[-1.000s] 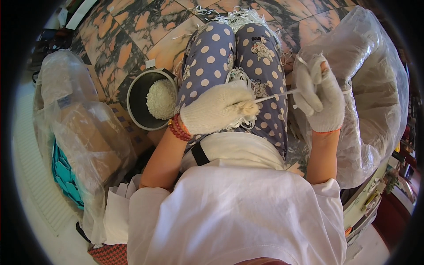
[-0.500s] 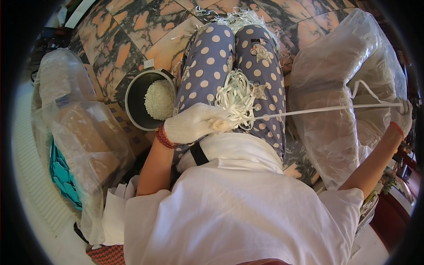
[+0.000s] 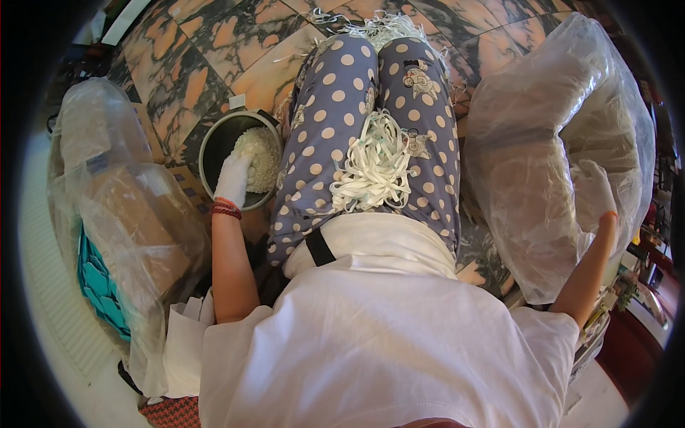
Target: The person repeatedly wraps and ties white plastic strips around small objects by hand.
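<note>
In a white glove, my left hand (image 3: 235, 175) reaches into a dark round bucket (image 3: 204, 171), against a heap of small white pieces (image 3: 264, 153). Its fingertips blend into the heap, so their closure is unclear. My right hand (image 3: 598, 189), also gloved, is down in the mouth of a big clear plastic bag (image 3: 514, 150) on the right. Its fingers are blurred against the film, and whatever it may hold is not distinguishable. On my lap lies a tangled bundle of narrow white strips (image 3: 374, 171), touched by neither hand.
More white strips (image 3: 389, 28) spill over the marbled floor tiles (image 3: 207, 43) beyond my knees. To the left stands a plastic-wrapped cardboard box (image 3: 135, 221), with teal pieces (image 3: 101, 289) beside it. A cluttered stand (image 3: 628, 292) is at the far right.
My left hand has left the strip bundle for the bucket. My right hand has moved inward and down into the bag. The strip stretched between them is no longer seen.
</note>
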A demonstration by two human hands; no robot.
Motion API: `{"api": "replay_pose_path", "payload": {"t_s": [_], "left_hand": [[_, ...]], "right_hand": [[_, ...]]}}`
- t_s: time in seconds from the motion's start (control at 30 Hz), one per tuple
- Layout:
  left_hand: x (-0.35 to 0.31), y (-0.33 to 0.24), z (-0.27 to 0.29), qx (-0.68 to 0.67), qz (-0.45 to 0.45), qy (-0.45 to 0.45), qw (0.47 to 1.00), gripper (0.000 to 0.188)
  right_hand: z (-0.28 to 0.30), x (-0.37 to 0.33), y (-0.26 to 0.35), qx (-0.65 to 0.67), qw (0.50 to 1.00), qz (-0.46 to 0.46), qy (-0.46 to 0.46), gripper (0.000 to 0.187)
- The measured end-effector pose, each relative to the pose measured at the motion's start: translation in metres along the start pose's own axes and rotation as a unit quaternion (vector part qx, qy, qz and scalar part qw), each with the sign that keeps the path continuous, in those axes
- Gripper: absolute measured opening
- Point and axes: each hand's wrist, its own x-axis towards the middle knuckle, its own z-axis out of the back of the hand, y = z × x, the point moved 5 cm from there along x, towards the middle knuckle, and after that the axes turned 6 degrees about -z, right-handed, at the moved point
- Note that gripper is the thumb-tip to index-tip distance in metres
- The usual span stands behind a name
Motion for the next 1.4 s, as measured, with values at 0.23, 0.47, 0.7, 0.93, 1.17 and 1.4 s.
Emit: {"api": "replay_pose_path", "payload": {"t_s": [0.23,0.47,0.7,0.93,1.17,1.4], "left_hand": [[0.030,0.031,0.014,0.371,-0.066,-0.087,0.922,0.056],[0.015,-0.023,-0.027,0.316,-0.218,-0.074,0.920,0.049],[-0.022,-0.085,-0.059,0.301,-0.281,-0.082,0.908,0.046],[-0.068,-0.141,-0.093,0.135,-0.251,0.042,0.958,0.042],[-0.138,-0.206,-0.184,0.189,-0.490,0.260,0.811,0.061],[-0.134,-0.197,-0.200,0.081,-0.326,0.440,0.833,0.018]], "right_hand": [[-0.020,-0.102,0.191,-0.061,0.924,0.177,-0.333,0.036],[-0.172,-0.161,0.355,-0.054,0.889,0.455,0.010,0.041],[-0.216,-0.151,0.365,-0.158,0.871,0.464,-0.002,0.027],[-0.183,-0.159,0.353,0.103,0.918,0.378,0.061,0.010],[-0.122,-0.192,0.367,0.209,0.906,0.363,0.068,0.007],[-0.106,-0.171,0.360,0.574,0.770,0.209,0.184,0.011]]}}
